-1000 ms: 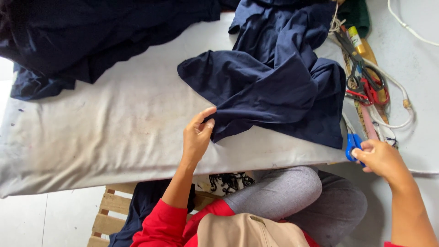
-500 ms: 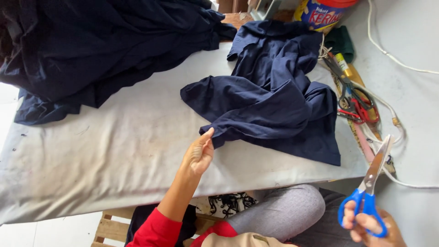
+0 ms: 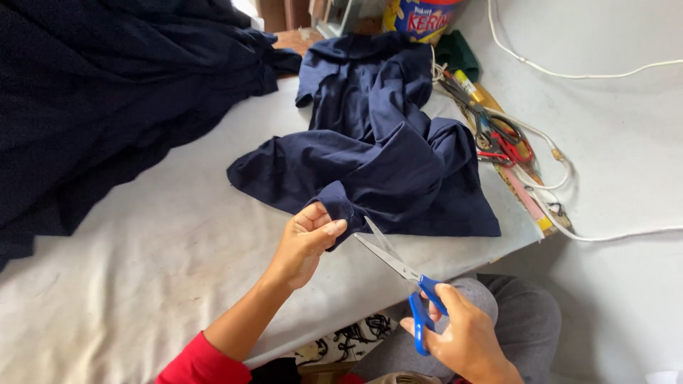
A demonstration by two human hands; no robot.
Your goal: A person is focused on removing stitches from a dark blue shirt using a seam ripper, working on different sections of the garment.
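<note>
A crumpled navy garment [image 3: 377,153] lies on a low white padded board [image 3: 142,249]. My left hand [image 3: 306,242] pinches a folded edge of the garment at its near side and lifts it slightly. My right hand [image 3: 462,334] holds blue-handled scissors [image 3: 402,274], fingers through the handles. The blades are spread apart, their tips touching the cloth just right of my left thumb.
A large pile of dark navy fabric [image 3: 92,92] covers the board's far left. To the right lie red-handled pliers [image 3: 505,146], a ruler, a marker and white cables [image 3: 569,71] on the grey floor. A colourful tub [image 3: 420,16] stands at the back. My grey-trousered knee is below.
My right hand picked up the scissors from the right side and brought them to the garment's edge. My left hand now pinches and lifts that edge. The view shifted closer.
</note>
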